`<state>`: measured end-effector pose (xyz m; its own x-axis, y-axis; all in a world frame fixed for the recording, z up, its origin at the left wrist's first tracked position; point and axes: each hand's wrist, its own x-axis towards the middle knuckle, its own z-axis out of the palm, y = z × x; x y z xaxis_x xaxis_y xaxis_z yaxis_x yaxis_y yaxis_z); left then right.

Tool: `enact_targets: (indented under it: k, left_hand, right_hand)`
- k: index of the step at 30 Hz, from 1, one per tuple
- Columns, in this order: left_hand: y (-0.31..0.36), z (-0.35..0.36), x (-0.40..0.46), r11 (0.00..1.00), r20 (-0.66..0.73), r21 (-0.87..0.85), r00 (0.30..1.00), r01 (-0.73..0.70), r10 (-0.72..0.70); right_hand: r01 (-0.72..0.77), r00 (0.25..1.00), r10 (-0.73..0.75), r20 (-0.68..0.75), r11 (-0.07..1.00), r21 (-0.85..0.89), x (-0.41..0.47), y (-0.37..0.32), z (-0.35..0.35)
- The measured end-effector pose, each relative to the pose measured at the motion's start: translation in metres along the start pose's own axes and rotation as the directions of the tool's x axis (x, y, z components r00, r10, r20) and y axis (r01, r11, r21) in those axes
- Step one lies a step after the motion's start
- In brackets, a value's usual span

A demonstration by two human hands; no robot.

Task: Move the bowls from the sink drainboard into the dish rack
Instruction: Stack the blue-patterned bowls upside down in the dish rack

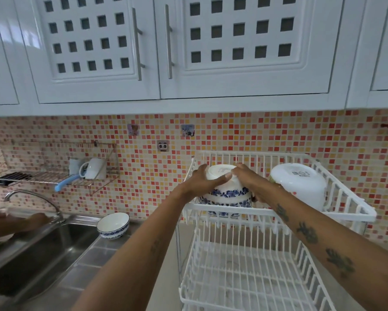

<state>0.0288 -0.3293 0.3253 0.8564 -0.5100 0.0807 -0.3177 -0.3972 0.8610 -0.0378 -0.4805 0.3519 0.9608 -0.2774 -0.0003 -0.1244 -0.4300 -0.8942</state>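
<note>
A white two-tier dish rack [233, 212] stands on the counter at the right. In its top tier, upside down, is a stack of white bowls with blue flower bands [228, 194]. My left hand [205, 179] grips the left side of the top bowl and my right hand [248, 179] grips its right side. Another blue-patterned bowl [113, 225] stands upright on the tiled drainboard [92, 254] beside the sink. The rack's lower tier [244, 277] holds nothing.
A white plastic container [300, 182] lies in the top tier's right half. The steel sink [31, 254] with its tap [31, 195] is at the left, where another person's hands [15, 221] are. A wall rack [54, 173] holds mugs. Cabinets hang overhead.
</note>
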Motion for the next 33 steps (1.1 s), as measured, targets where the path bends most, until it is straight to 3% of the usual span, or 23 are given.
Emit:
enact_targets:
  k: [5, 12, 15, 19, 23, 27, 31, 33]
  left_hand:
    - [0.004, 0.007, 0.007, 0.985, -0.061, -0.146, 0.993, 0.095, -0.105]
    - [0.003, 0.009, 0.007, 0.986, -0.091, -0.142, 0.991, 0.085, -0.099]
    - [0.009, 0.011, -0.003, 0.991, -0.134, -0.108, 0.987, 0.075, -0.09]
    - [0.017, 0.006, -0.018, 0.998, -0.188, -0.034, 0.98, 0.052, -0.058]
    - [0.029, -0.01, -0.036, 0.993, -0.265, -0.106, 0.964, -0.047, 0.018]
    - [0.027, -0.04, -0.056, 0.939, -0.409, -0.287, 0.911, -0.192, 0.061]
    - [-0.01, -0.087, -0.063, 0.851, -0.541, -0.456, 0.841, -0.261, -0.032]
    - [-0.037, -0.113, -0.063, 0.833, -0.563, -0.495, 0.821, -0.245, -0.093]
  right_hand:
    - [-0.01, 1.0, 0.012, 0.022, 0.994, -0.106, -0.001, -0.004, -0.004]
    - [-0.06, 0.997, 0.065, 0.046, 0.991, -0.117, -0.001, -0.005, -0.006]
    - [-0.009, 1.0, 0.007, -0.011, 0.983, -0.183, 0.0, -0.002, -0.002]
    - [0.109, 0.967, -0.171, -0.188, 0.948, -0.298, 0.002, -0.007, 0.005]
    - [0.225, 0.931, -0.251, -0.266, 0.966, -0.123, -0.002, -0.034, 0.02]
    - [0.433, 0.863, -0.394, -0.317, 0.899, 0.06, -0.018, -0.071, 0.056]
    - [0.591, 0.788, -0.523, -0.324, 0.79, 0.162, -0.034, -0.109, 0.102]
    - [0.612, 0.786, -0.556, -0.272, 0.762, 0.211, -0.039, -0.121, 0.13]
